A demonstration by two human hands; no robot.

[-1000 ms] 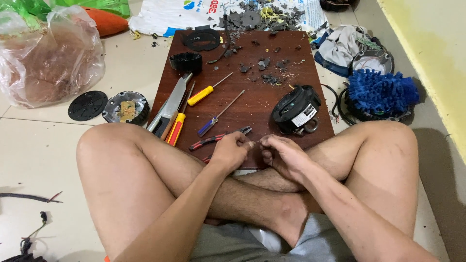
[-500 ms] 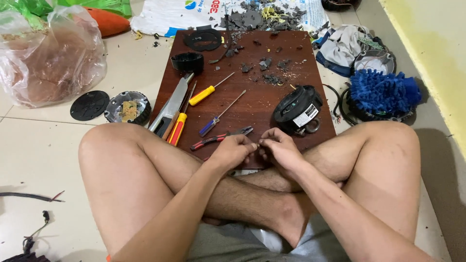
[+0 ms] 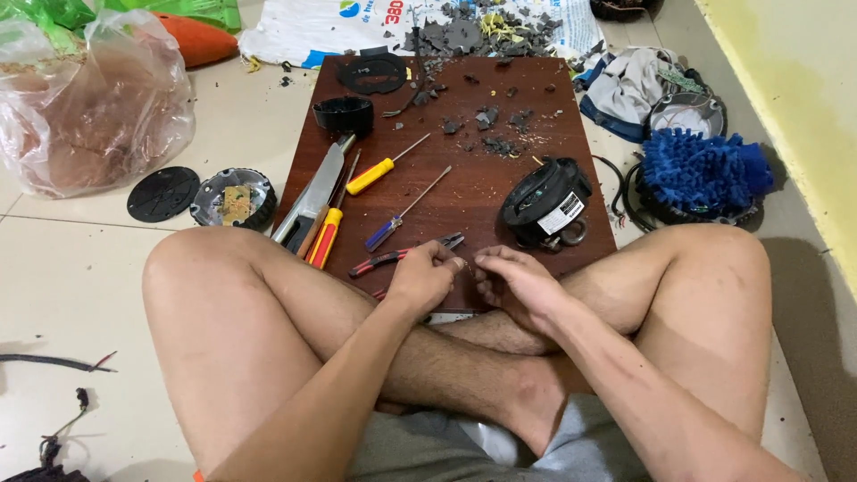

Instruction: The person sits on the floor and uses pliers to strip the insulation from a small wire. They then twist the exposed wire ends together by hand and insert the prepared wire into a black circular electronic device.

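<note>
The tiled floor [image 3: 80, 286] carries a dark red-brown board [image 3: 500, 116] that lies between the person's crossed legs and a white printed sack [image 3: 295, 27] at 12 o'clock. A large clear plastic bag [image 3: 89, 107] sits at 10 o'clock from the board, and a blue shaggy mop head [image 3: 701, 174] lies at 3 o'clock. On the board, a black round motor unit [image 3: 544, 201] stands at 1 o'clock from the hands. The left hand [image 3: 424, 281] and right hand [image 3: 513, 286] meet at the board's near edge, fingertips almost touching; both sets of fingers are curled tightly together, pinching something too small to identify. Red-handled pliers [image 3: 402, 254] lie touching the left hand at its 11 o'clock. A blue-handled screwdriver [image 3: 402, 214] and a yellow-handled screwdriver [image 3: 384, 170] lie farther out at 11 o'clock.
</note>
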